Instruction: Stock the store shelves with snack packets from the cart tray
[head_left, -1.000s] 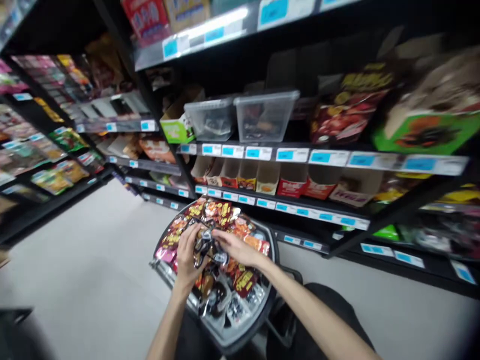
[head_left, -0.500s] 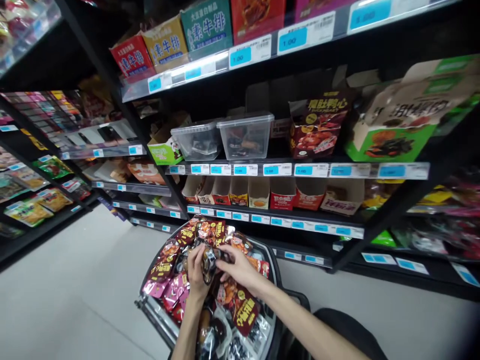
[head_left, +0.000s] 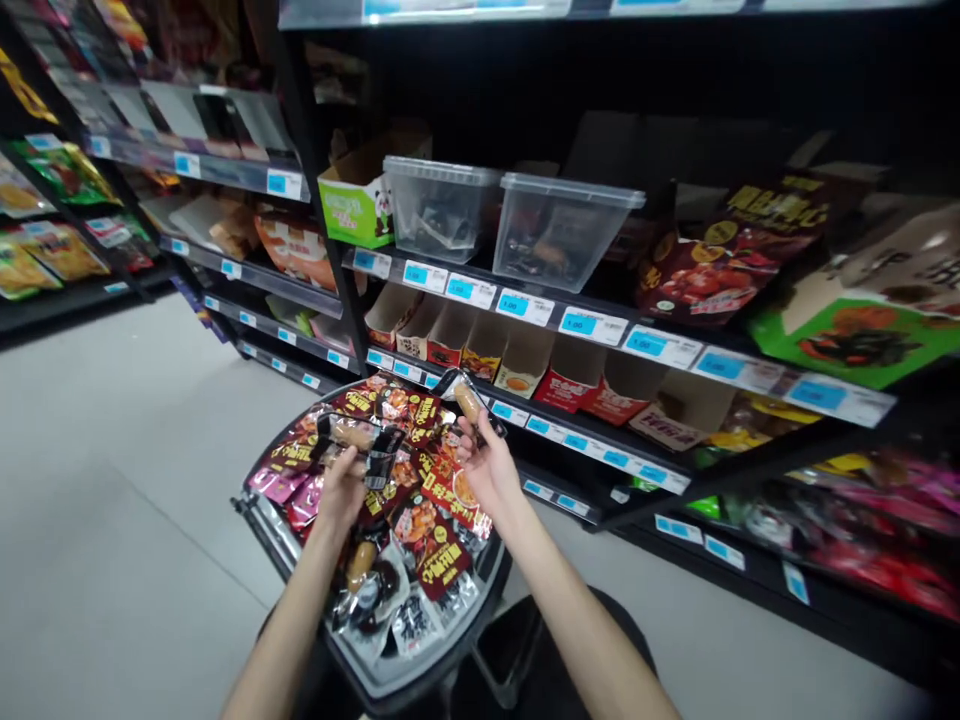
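My left hand (head_left: 343,490) is closed on small clear-and-black snack packets (head_left: 354,432) with brownish pieces inside, held over the left part of a full basket (head_left: 375,690). My right hand (head_left: 486,462) grips another such packet (head_left: 469,400), tilted, above the basket's far right rim. Below the hands lie many snack packets, among them a dark red one (head_left: 433,545), a bright red one (head_left: 454,490), pink ones (head_left: 304,500) and silvery ones (head_left: 416,620). More brown pieces in clear wrapping (head_left: 362,565) rest near the front of the basket.
Ahead stands a black shelf with two clear plastic tubs (head_left: 566,230), a green box (head_left: 356,210) and a dark red snack box (head_left: 709,260). Open cartons (head_left: 570,380) line the shelf below, behind price tags (head_left: 592,325). Grey floor (head_left: 135,480) lies to the left.
My hands have moved apart from a shared hold over the basket, each now with packets of its own. The view has tipped down and closer to the lower shelves.
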